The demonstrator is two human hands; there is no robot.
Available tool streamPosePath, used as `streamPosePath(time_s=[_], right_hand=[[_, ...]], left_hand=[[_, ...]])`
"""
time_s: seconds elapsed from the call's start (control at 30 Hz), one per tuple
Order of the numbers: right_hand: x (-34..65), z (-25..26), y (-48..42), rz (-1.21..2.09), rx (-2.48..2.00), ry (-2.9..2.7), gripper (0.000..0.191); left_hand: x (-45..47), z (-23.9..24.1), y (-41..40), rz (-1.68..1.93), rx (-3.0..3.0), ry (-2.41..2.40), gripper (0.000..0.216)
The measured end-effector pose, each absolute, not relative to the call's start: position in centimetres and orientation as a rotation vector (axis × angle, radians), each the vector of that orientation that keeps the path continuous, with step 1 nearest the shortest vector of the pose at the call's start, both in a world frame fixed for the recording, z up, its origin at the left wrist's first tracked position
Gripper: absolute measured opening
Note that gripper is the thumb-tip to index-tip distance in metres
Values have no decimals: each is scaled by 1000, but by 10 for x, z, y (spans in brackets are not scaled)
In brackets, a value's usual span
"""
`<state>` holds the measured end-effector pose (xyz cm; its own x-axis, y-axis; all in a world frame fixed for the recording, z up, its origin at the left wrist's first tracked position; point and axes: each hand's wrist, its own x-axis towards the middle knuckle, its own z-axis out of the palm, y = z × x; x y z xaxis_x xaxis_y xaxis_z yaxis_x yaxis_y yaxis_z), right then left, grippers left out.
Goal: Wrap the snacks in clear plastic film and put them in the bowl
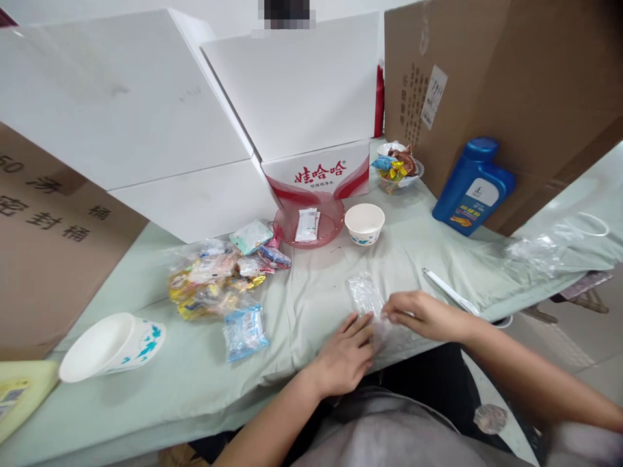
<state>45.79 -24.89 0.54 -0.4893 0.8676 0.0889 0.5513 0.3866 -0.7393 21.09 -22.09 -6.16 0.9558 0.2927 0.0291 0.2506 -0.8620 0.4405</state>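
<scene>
A clear plastic bag (365, 295) lies flat on the pale green tablecloth (311, 292) near the front edge. My left hand (343, 357) rests on the bag's near end with its fingers stretched out flat. My right hand (421, 316) pinches the bag's right edge with fingers pressed together. A white pen-like stick (450, 292) lies just right of my right hand. A pile of wrapped sweets and small snack packets (219, 282) sits to the left, with a blue packet (244, 332) nearest me.
A pink plastic dish (331, 224) holds a white sachet. A white paper bowl (365, 224) stands beside it, another (111, 347) lies tipped at left. A glass bowl of sweets (399, 168), a blue jug (473, 188), cardboard and white boxes line the back.
</scene>
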Motion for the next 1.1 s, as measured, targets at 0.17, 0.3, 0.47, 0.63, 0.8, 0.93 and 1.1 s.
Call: streamPosePath(time_s=[0.17, 0.3, 0.47, 0.63, 0.8, 0.93, 1.1], right_hand=[[435, -29, -190, 538, -1559, -2157, 16], [423, -45, -172, 397, -1662, -2214, 16], [413, -58, -168, 274, -1772, -2228, 23], [404, -64, -166, 187, -1858, -2260, 23], [403, -65, -166, 140, -1920, -2254, 25], [403, -66, -167, 137, -1929, -2248, 25], [402, -65, -168, 160, -1933, -2223, 25]], left_hand=[[213, -61, -218, 176, 2594, 452, 57], [214, -60, -218, 191, 2572, 484, 55], [214, -59, -216, 185, 2500, 539, 69], [214, -64, -217, 254, 2425, 605, 73], [209, -68, -222, 473, 2329, 776, 49], [203, -63, -220, 802, 2265, 1056, 33], [203, -61, -207, 850, 2535, 780, 34]])
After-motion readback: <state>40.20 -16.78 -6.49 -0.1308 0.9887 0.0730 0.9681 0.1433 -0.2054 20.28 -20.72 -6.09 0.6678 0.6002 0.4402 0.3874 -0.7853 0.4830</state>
